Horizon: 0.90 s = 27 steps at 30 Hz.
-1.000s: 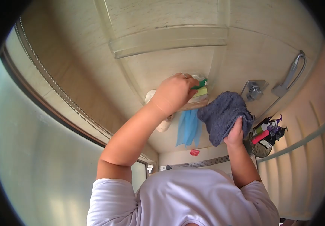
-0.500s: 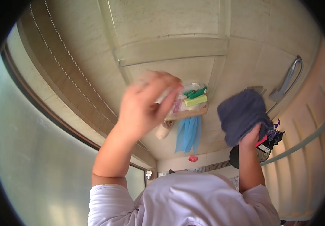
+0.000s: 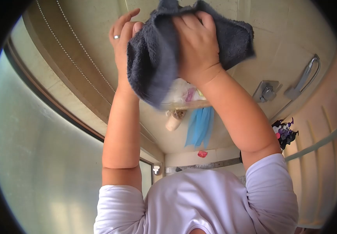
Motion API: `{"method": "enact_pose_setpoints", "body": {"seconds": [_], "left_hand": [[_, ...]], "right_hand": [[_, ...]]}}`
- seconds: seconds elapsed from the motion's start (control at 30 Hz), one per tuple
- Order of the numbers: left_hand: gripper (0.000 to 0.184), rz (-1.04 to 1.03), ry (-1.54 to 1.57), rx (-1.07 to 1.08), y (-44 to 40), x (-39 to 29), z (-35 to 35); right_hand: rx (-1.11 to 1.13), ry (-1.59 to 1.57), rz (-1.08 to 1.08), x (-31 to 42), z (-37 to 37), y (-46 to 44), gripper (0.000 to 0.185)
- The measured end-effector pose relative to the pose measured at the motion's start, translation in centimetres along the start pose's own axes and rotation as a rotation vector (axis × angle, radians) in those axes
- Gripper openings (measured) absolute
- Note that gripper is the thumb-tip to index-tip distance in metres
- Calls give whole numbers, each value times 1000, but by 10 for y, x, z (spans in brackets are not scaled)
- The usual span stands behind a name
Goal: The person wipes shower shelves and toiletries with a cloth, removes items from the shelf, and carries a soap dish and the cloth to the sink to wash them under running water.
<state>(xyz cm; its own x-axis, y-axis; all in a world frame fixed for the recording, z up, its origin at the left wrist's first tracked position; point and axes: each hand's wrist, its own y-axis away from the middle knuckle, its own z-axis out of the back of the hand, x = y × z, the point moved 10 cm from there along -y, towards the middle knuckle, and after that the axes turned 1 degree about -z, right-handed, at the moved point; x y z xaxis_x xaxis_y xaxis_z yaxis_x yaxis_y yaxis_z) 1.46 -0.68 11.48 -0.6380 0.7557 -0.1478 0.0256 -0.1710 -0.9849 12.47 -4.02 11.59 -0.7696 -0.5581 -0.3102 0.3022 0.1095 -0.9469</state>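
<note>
A dark grey-blue cloth with a fluffy surface is spread between my raised hands, its lower left part hanging down. My right hand grips it, the fingertips tucked under a fold at the top. Beside the cloth's left edge is my left hand, a ring on one finger. Its fingers are apart and loosely bent, and the cloth hides part of the palm. Whether the left hand touches the cloth is hard to make out.
Below the cloth, a wall shelf holds plastic-wrapped items, with a blue mesh cloth hanging under it. To the right are a shower valve and a hand shower. A frosted glass panel fills the left side; bead chains hang nearby.
My right hand has carried the cloth up and left from the right side. My left hand has risen and moved left, now beside the cloth. The cloth has spread wider.
</note>
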Motion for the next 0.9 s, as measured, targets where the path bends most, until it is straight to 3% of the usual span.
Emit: {"method": "enact_pose_setpoints", "body": {"seconds": [0.07,0.1,0.13,0.2,0.23,0.33,0.4,0.43,0.47,0.5,0.53,0.57,0.6,0.67,0.77,0.8,0.9], "left_hand": [[28,-73,-80,7,0,-4,-2],[29,-109,-120,7,0,-6,0],[32,-51,-52,27,-2,-7,2],[33,-69,-75,24,-2,-6,2],[33,-78,-85,24,-2,-6,0],[26,-160,-163,17,0,-12,2],[14,-246,-217,-79,7,-25,12],[10,-297,-236,-165,18,-36,21],[13,-351,-252,-252,29,-47,27],[27,-443,-107,-252,44,-59,23],[29,-572,-78,41,58,-77,-5],[25,-556,70,312,65,-86,-37],[19,-519,76,425,82,-86,-63],[20,-206,210,731,109,-59,-115],[21,77,136,892,127,-24,-158],[21,79,83,923,129,-22,-165],[23,54,-52,979,134,-17,-177]], "right_hand": [[-82,43,50,-3,10,1,4],[-136,91,67,-10,16,10,9],[45,227,-22,-23,14,10,32],[107,235,-38,-52,27,24,45],[-10,111,36,-66,34,40,32],[-200,-356,-430,-155,43,106,21],[-239,-178,-552,-186,63,143,27],[-214,157,-509,-175,80,140,38],[-299,-227,-1017,-201,83,181,42],[-331,-454,-1285,-198,79,212,45],[-405,-655,-1562,-188,75,246,48],[-437,-671,-1618,-185,75,273,50],[-443,-707,-1640,-177,72,287,50],[-445,-781,-1689,-156,65,307,51],[-429,-843,-1776,-136,59,325,53],[-359,-726,-1824,-134,65,331,54],[-391,-787,-1777,-137,66,342,53]]}}
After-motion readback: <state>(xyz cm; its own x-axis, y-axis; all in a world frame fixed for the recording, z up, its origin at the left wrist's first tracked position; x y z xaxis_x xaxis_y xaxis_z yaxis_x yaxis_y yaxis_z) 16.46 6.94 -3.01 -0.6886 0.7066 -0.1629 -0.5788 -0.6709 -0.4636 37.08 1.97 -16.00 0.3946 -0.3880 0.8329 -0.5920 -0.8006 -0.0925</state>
